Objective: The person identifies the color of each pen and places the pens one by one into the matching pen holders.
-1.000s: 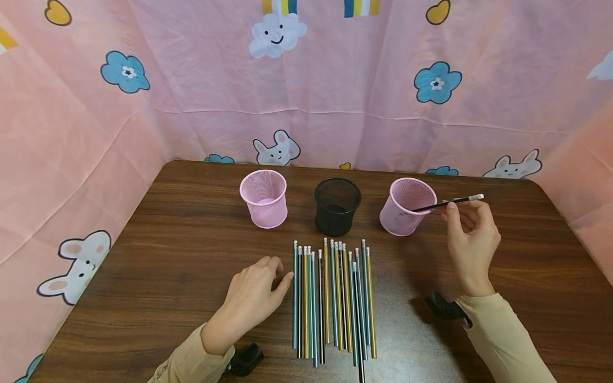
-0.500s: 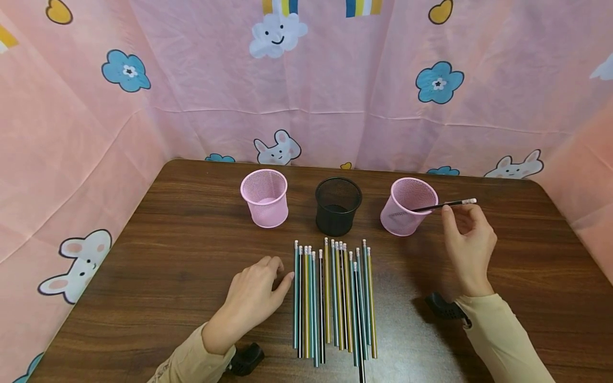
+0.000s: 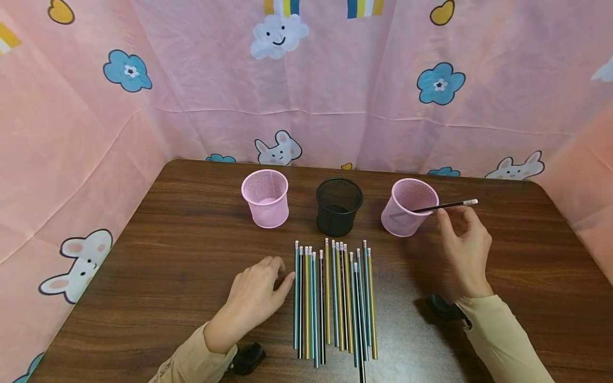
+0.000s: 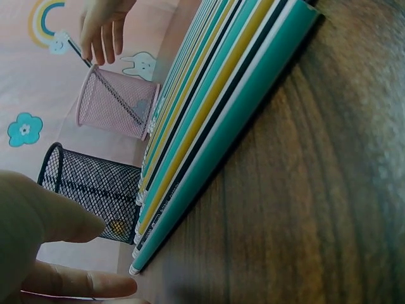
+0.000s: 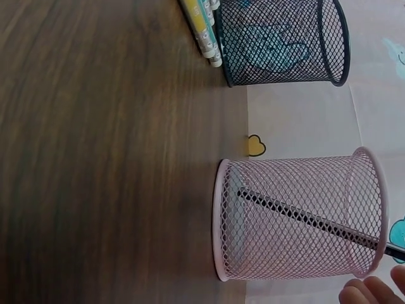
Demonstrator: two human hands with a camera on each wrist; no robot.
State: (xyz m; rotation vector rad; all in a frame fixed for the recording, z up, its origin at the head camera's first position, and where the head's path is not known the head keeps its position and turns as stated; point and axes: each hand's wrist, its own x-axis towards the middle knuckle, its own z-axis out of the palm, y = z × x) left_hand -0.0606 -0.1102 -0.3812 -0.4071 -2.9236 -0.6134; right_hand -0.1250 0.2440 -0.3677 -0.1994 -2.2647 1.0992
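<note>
A black pencil [image 3: 452, 204] with a white eraser end leans inside the right pink mesh cup [image 3: 402, 223], its upper part jutting out over the rim to the right. In the right wrist view, the shaft of this pencil [image 5: 304, 215] shows through the mesh. My right hand [image 3: 466, 250] is just below the jutting part, fingertips right at the rim and loosely bent, gripping nothing. My left hand [image 3: 254, 292] lies relaxed on the table left of a row of pencils [image 3: 330, 303], its thumb close to the outermost teal pencil [image 4: 234, 126].
A black mesh cup [image 3: 337, 221] stands in the middle, behind the pencils, and another pink mesh cup [image 3: 268, 213] stands to its left. The pencils are teal, gold and black, eraser ends toward the cups. A pink patterned cloth [image 3: 335, 90] hangs behind the brown table [image 3: 167, 255].
The black pencil has sunk to a flatter lean on the cup's rim. My right hand has let go of it and shifted slightly left and down. My left hand stays put.
</note>
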